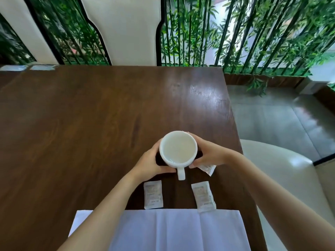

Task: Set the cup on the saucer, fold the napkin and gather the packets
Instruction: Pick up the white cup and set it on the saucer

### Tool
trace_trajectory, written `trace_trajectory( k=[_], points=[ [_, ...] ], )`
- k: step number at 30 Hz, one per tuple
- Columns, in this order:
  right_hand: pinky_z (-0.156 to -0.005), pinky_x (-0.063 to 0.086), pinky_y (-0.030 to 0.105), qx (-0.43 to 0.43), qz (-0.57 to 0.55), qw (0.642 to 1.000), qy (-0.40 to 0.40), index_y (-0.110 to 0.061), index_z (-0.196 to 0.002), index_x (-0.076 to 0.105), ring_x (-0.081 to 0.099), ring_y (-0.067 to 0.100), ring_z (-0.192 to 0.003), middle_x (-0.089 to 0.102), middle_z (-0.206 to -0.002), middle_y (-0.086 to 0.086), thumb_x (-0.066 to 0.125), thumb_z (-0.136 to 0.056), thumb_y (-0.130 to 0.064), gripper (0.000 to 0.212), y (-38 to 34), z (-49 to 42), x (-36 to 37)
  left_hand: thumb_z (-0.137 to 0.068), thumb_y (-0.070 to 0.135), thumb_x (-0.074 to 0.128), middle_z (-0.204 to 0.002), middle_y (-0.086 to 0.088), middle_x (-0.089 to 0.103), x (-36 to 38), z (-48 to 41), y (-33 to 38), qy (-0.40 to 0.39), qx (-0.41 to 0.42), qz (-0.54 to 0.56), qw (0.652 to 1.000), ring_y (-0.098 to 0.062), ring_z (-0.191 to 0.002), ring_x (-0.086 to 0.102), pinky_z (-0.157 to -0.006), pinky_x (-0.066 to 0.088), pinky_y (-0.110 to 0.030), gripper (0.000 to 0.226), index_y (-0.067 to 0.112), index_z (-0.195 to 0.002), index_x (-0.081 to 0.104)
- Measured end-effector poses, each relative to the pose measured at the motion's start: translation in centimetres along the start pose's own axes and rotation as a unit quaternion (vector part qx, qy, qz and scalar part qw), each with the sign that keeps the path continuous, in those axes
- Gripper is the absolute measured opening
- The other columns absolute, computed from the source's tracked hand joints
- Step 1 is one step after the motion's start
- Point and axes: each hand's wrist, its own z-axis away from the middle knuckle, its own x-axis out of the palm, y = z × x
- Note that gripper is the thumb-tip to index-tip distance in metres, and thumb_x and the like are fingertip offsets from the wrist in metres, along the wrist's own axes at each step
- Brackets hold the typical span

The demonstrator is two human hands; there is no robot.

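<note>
A white cup (178, 149) is held above the dark wooden table (90, 115), its handle pointing toward me. My left hand (151, 160) grips its left side and my right hand (210, 153) its right side. A dark shape shows under the cup between my hands; I cannot tell whether it is the saucer. Two white packets (153, 194) (204, 198) lie flat just nearer than the cup. A third packet (207, 168) peeks out under my right hand. A white napkin (172, 230) lies unfolded at the table's near edge, partly under my left forearm.
The table's right edge runs close to my right arm. A white rounded chair (282, 171) stands beside it on the right. White chair backs (123, 29) and a bamboo screen stand beyond the far edge. Two pale items (41, 67) lie at the far left corner.
</note>
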Motion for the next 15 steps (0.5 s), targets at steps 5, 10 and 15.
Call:
trace_trajectory(
  k=[5,10,15],
  points=[
    [-0.108,0.035,0.025,-0.04,-0.054,0.998,-0.018,-0.058,-0.13,0.02,0.036,-0.003,-0.129,0.036,-0.135,-0.027,0.078,-0.071,-0.006,0.098,-4.2,0.8,-1.1,-0.06,0.03,0.086,-0.12,0.039,0.05,-1.8,1.5,2.2,0.031,0.012,0.052,0.998,0.012,-0.118,0.046,-0.078,0.043,-0.002,0.085,0.055,-0.125,0.038],
    [-0.105,0.044,0.031,-0.11,-0.098,0.988,-0.05,-0.039,-0.14,0.026,0.042,0.008,-0.129,0.04,-0.139,-0.009,0.072,-0.073,0.006,0.093,-10.2,1.2,-1.2,-0.064,0.02,0.085,-0.12,0.033,0.054,-5.1,4.9,5.4,0.074,0.029,0.097,0.992,0.008,-0.117,0.05,-0.076,0.047,-0.007,0.081,0.043,-0.129,0.041],
    [-0.102,0.045,0.025,-0.168,-0.095,0.979,-0.072,-0.041,-0.139,0.027,0.042,0.006,-0.13,0.041,-0.136,-0.015,0.073,-0.073,0.0,0.09,-16.7,0.9,0.4,-0.065,0.016,0.083,-0.123,0.023,0.057,-9.6,10.5,8.0,0.126,0.046,0.117,0.984,0.0,-0.119,0.053,-0.08,0.05,-0.013,0.08,0.038,-0.131,0.042]
  ],
)
